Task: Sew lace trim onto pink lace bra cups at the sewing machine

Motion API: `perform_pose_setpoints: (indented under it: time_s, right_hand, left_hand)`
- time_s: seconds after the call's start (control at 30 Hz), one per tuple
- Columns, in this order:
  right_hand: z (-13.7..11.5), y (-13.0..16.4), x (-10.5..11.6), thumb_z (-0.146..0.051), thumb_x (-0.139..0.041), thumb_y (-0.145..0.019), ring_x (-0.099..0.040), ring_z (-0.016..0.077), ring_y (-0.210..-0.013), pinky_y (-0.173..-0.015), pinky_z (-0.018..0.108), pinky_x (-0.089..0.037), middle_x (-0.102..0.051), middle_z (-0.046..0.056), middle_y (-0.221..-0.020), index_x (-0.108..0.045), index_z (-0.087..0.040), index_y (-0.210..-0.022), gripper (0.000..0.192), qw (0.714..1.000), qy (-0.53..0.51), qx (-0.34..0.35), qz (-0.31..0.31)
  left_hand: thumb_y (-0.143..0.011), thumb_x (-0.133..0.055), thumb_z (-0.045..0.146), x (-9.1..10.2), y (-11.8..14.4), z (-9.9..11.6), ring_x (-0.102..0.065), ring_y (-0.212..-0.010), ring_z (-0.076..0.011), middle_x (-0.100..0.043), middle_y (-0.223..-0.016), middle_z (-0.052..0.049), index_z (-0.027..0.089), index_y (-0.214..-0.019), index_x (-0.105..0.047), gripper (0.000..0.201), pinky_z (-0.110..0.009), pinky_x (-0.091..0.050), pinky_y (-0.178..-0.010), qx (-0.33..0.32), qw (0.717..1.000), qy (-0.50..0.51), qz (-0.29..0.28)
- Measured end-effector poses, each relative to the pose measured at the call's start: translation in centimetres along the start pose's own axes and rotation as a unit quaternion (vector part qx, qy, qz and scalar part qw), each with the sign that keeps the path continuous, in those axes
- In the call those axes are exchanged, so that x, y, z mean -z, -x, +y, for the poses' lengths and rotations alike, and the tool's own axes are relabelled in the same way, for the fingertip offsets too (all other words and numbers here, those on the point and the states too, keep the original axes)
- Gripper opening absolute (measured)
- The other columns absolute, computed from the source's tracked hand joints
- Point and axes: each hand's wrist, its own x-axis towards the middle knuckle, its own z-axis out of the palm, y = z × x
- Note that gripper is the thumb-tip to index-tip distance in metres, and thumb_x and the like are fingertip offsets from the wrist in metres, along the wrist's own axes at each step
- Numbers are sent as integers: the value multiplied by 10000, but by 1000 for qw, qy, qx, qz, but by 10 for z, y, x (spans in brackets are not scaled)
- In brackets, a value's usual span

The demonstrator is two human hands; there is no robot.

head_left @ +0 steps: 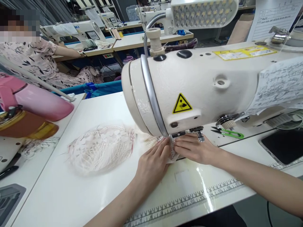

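Observation:
At the sewing machine (163, 94), my two hands meet under its head, close to the needle area. My left hand (152, 162) has its fingers together on the left edge of a white lace strip (173, 147) with a dotted line along it. From the other side, my right hand (197, 149) grips the same strip, its fingertips against the edge. Both thumbs are hidden, and so is the needle. Left of my left hand, a sheer white lace piece (101, 148) with pale threads and a reddish fringe lies on the white table (78, 192).
Green-handled thread snips (229, 133) and a black phone (285, 145) lie to the right. A printed ruler (184, 203) runs along the front edge. On the left are a pink bottle (44, 97) and an amber container (30, 124). Another person (44, 63) sits at a machine beyond.

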Motion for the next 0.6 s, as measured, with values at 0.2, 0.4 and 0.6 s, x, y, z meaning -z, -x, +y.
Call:
perform_pose_setpoints:
  time_s: [0.2,0.4,0.6]
  right_hand:
    - [-1,5,4,-35,-378,-903,-602,118,-838,-642,296,-423,-702,-13,-943,-625,-178,-924,285,998,14,-45,-33]
    - [1,6,5,-65,-415,-903,-592,142,-886,-664,297,-402,-693,4,-953,-628,-182,-937,245,997,23,-63,-39]
    - [4,5,10,-78,-408,-900,-568,115,-706,-585,314,-359,-686,-15,-996,-636,-204,-915,262,993,53,-66,-80]
  left_hand:
    - [-833,-481,126,-1,0,0,-599,-1124,-248,-618,-1235,-104,123,-1221,-548,394,-376,-568,-869,-6,1000,-3,-3]
    - [-852,-505,195,-4,0,-1,-593,-1132,-267,-612,-1243,-103,142,-1234,-568,390,-397,-574,-844,-15,1000,-16,-8]
    - [-863,-489,200,-5,-2,-1,-596,-1126,-269,-627,-1222,-101,147,-1241,-565,389,-407,-569,-852,-15,1000,-21,-5]
